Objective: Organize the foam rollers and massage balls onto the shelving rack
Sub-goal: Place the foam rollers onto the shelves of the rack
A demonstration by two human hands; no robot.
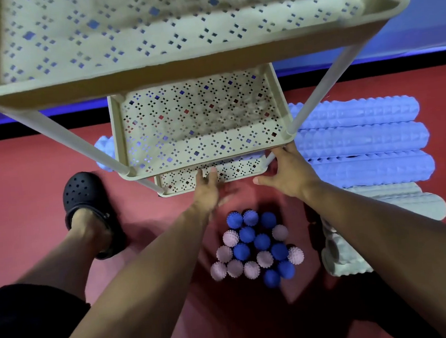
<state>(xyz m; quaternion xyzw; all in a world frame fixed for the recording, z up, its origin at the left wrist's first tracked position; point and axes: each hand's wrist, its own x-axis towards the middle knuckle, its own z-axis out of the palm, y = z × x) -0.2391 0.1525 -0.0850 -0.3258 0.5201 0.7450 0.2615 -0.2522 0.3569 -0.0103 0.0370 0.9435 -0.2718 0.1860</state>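
I look straight down a beige perforated shelving rack (126, 176) with three tiers stacked below me, all bare. My left hand (207, 190) reaches to the front rim of the lowest tier, fingers straight and blurred. To the right, my right hand (287, 173) spreads open by the rack's front right leg, holding nothing. A pile of several spiky massage balls (257, 248), dark blue and pale pink, lies on the red floor between my forearms. Three light blue ridged foam rollers (361, 142) lie side by side right of the rack, with grey ones (405, 199) nearer me.
My left foot in a black clog (89, 208) stands on the red floor left of the rack. Another light blue roller end (103, 149) pokes out behind the rack's left leg. A black strip and blue wall run along the far side.
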